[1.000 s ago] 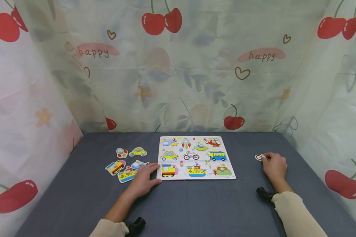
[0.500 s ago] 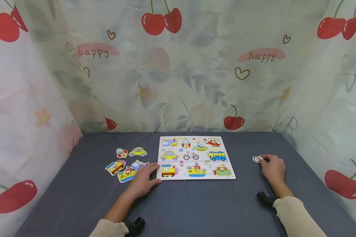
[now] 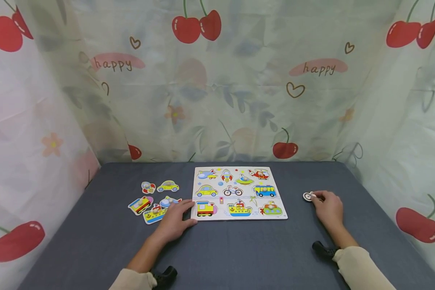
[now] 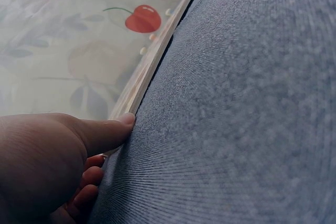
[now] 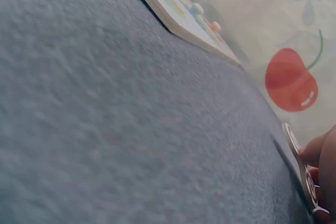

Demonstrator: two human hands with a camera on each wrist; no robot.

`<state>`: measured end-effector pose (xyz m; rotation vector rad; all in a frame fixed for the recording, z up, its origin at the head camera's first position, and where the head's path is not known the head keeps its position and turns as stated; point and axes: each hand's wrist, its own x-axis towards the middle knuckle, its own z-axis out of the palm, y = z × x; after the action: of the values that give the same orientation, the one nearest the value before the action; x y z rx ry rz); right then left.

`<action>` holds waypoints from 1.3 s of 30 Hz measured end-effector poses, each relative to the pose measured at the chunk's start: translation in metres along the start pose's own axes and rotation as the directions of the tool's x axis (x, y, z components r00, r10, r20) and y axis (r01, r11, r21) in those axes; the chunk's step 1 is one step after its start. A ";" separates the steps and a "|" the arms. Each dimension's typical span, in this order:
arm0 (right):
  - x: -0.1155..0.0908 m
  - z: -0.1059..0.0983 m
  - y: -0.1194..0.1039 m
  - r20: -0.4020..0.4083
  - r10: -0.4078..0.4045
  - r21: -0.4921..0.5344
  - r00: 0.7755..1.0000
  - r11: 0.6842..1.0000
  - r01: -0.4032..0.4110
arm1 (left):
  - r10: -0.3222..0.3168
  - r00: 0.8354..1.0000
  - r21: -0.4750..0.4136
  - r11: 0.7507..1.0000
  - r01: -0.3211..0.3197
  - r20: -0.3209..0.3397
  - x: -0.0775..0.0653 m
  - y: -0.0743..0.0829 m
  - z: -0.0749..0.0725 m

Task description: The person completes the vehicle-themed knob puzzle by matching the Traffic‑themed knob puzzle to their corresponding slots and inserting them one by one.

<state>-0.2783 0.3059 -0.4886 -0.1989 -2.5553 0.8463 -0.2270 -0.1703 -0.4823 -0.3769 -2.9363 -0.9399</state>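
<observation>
In the head view a white puzzle board (image 3: 222, 189) with vehicle pictures lies mid-table. My left hand (image 3: 174, 220) holds its near left corner, thumb at the front edge, fingers along the left side; the left wrist view shows the thumb (image 4: 107, 135) against the edge. To the right of the board, my right hand (image 3: 329, 208) pinches a bicycle puzzle piece (image 3: 307, 196) between thumb and fingers, partly hidden. This piece (image 5: 292, 137) is tilted in the right wrist view, close over the cloth. A bicycle picture (image 3: 233, 191) shows in the board's middle row.
Left of the board are loose pieces: a rocket (image 3: 148, 187), a yellow car (image 3: 168, 186), a train (image 3: 140, 205), a boat (image 3: 154, 215) and a blue piece (image 3: 166, 201) partly behind my left hand. A bus piece (image 3: 264, 191) sits in the board. Patterned curtains (image 3: 217, 100) surround the grey table.
My right hand has moved a little left and nearer, carrying the bicycle piece toward the board. My left hand stays at the board's corner.
</observation>
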 end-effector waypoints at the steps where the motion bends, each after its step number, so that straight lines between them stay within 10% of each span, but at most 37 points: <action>1: -0.001 0.000 -0.001 0.001 -0.001 0.002 1.000 1.000 0.001 | -0.001 1.000 0.001 1.000 0.001 0.002 0.000 0.000 0.000; 39: -0.029 0.024 -0.058 0.079 0.017 0.137 0.997 0.990 -0.028 | 0.002 1.000 0.007 1.000 -0.002 0.002 -0.001 0.001 -0.001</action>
<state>-0.2632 0.2390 -0.4822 -0.1552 -2.5579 1.0542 -0.2263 -0.1702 -0.4807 -0.3813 -2.9394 -0.9300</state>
